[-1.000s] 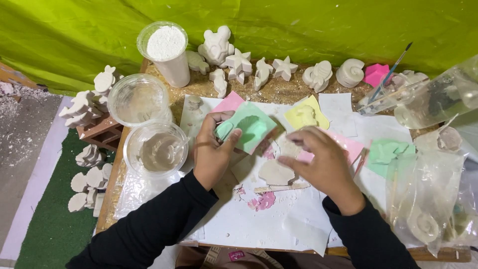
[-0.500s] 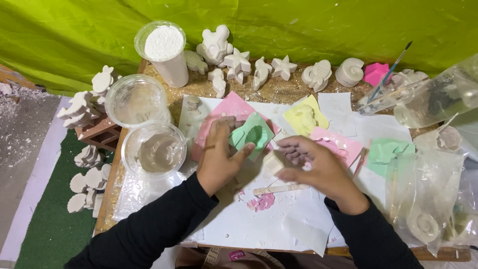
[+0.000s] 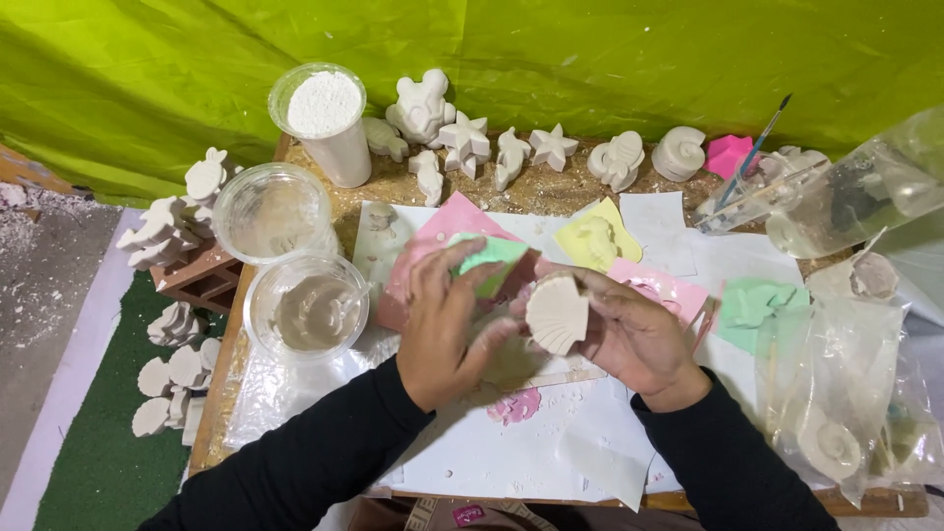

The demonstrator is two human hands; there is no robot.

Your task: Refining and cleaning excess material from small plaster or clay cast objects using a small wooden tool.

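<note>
Over the middle of the table (image 3: 295, 433), above its paper covering, we are holding a white scallop-shaped plaster cast (image 3: 558, 313) in our right hand (image 3: 629, 334), fingers grasping it from behind. Its ribbed face is turning toward the camera, its fan is spreading down and to the left, and its long axis is running roughly upright. Our left hand (image 3: 447, 329) is curling around a soft green mould (image 3: 492, 262), thumb and fingers pinching it just beside the cast. Both forearms in black sleeves are reaching in from the near edge, wrists bent inward. Toward the left edge, a clear round tub (image 3: 309, 310) is holding grey slurry, another tub (image 3: 271, 210) behind it is looking cloudy, and a tall cup (image 3: 326, 123) at the far edge is brimming with white powder.
</note>
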